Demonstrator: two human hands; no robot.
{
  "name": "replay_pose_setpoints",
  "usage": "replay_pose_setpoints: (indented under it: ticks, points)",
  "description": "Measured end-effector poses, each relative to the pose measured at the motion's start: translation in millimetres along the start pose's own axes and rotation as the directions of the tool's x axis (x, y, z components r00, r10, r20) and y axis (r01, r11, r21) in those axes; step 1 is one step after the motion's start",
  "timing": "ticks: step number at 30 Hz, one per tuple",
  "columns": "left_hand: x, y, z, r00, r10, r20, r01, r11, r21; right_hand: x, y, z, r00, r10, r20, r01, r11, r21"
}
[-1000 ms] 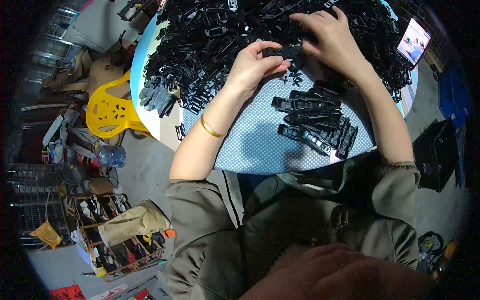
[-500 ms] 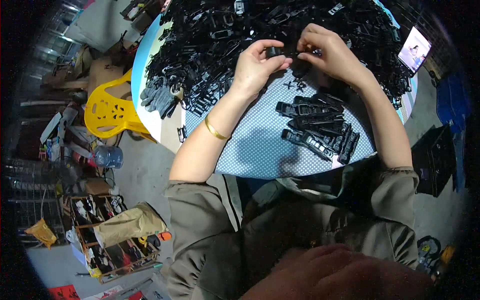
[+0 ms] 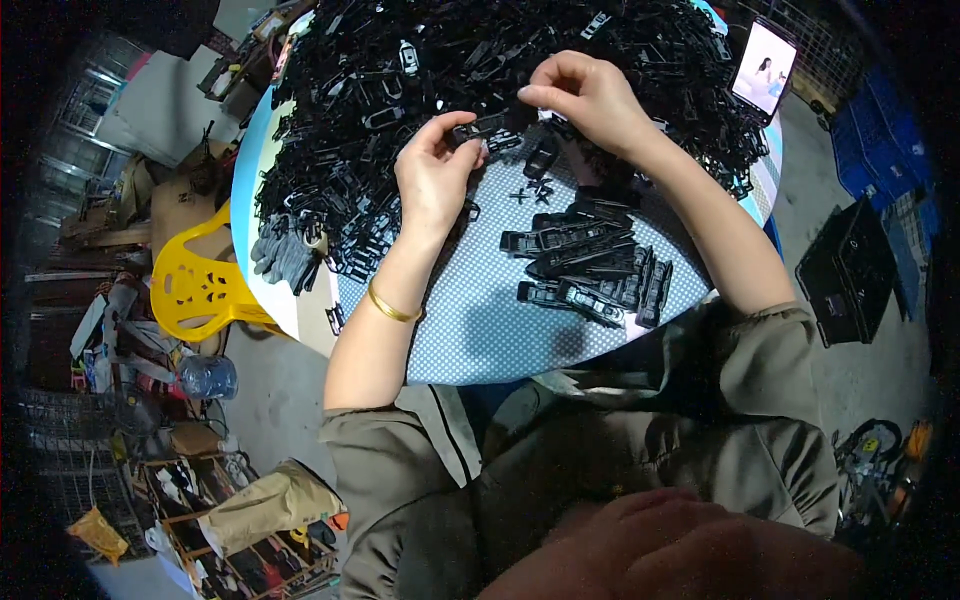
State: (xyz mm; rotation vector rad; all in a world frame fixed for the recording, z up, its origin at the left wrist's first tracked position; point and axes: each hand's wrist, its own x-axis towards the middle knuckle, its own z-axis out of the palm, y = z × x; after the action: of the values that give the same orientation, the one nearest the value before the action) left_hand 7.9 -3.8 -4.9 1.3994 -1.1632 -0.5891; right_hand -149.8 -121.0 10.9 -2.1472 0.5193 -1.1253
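My left hand [image 3: 432, 172] grips a small black plastic part [image 3: 478, 127] above the round table [image 3: 470, 330], which has a dotted light-blue cover. A little to the right, my right hand [image 3: 585, 95] pinches a tiny piece at its fingertips. A large heap of black plastic parts [image 3: 440, 60] fills the far half of the table. Between my forearms lies a neat stack of assembled black pieces [image 3: 590, 265]. Several tiny black bits [image 3: 530, 190] lie loose just below my hands.
A phone [image 3: 764, 68] with a lit screen leans at the table's far right. Grey gloves [image 3: 283, 255] lie at the left edge. A yellow plastic chair [image 3: 200, 285] stands left of the table, a black crate [image 3: 850, 270] on the floor to the right.
Both hands rose from the heap's edge and drew apart. The left hand now holds the black part up and the right hand has lifted off to the right.
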Motion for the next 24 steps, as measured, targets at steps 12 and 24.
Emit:
replay_pose_setpoints:
  ticks: [12,24]
  points:
    - [-0.5,-3.6,3.1,0.991,-0.131,-0.027,0.117,0.945,-0.306,-2.7,11.1,2.3,0.972,-0.188,-0.139,0.142,0.947,-0.289]
    - [-8.5,2.7,5.2,0.994,-0.081,0.068,0.098,0.951,-0.293,-12.3,-10.3,19.6,0.905,0.368,0.216,-0.42,0.854,0.308]
